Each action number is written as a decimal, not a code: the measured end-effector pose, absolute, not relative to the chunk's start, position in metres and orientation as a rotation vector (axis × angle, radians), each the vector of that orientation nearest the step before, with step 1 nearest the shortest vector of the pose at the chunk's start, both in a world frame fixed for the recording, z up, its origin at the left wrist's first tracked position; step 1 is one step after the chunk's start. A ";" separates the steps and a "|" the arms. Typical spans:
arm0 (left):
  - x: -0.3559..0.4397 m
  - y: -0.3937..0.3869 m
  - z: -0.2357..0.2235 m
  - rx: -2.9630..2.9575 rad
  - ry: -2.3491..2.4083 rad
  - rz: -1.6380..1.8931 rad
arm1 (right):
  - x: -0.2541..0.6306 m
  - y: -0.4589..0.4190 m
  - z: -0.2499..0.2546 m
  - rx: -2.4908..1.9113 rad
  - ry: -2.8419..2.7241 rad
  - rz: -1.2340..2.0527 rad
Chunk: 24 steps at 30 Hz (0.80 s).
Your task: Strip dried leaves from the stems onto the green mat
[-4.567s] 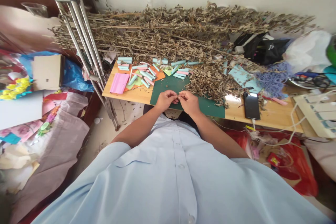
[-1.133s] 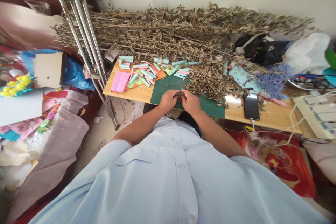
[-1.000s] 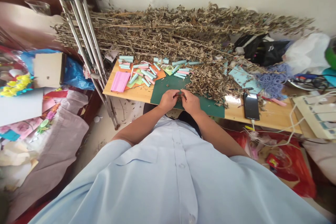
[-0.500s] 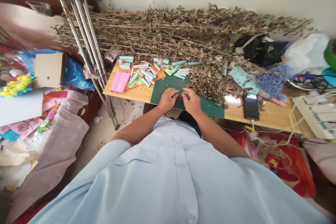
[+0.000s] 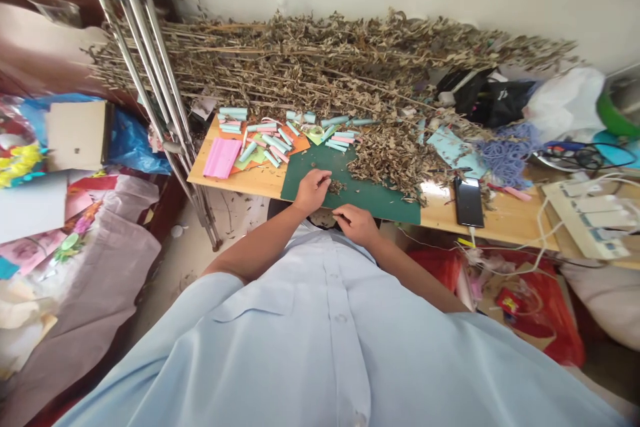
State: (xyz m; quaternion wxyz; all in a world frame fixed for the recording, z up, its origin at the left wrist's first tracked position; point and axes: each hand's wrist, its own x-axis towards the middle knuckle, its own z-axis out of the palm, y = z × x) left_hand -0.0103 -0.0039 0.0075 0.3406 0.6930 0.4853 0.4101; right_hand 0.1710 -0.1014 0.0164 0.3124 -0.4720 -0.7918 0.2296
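Observation:
My left hand (image 5: 310, 191) rests on the dark green mat (image 5: 373, 200) with its fingers curled, right beside a small clump of dried leaves (image 5: 337, 185). My right hand (image 5: 356, 222) is drawn back below the table's front edge, close to my shirt. Its fingers are pinched together, and what they hold is too small to make out. A larger pile of loose dried leaves (image 5: 395, 159) lies on the mat's far right side.
Long dried leafy branches (image 5: 320, 60) fill the back of the wooden table (image 5: 250, 181). Rolled blue and pink paper tubes (image 5: 277, 137) and pink paper (image 5: 220, 157) lie at the left. A phone (image 5: 469, 201), power strip (image 5: 583, 220) and metal crutches (image 5: 150, 87) flank the mat.
My hands were together over the mat working a bit of dried plant. Now my right hand has pulled back toward my body, and a small leaf clump lies by my left hand.

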 end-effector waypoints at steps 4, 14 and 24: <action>-0.010 -0.005 0.010 1.801 1.214 1.096 | 0.180 -0.093 0.016 -1.410 -1.961 0.463; -0.009 -0.005 0.008 1.784 1.262 1.067 | 0.236 -0.035 0.019 -1.942 -1.579 0.074; -0.009 -0.003 0.000 1.799 1.215 1.144 | 0.238 -0.021 0.024 -1.824 -1.438 0.094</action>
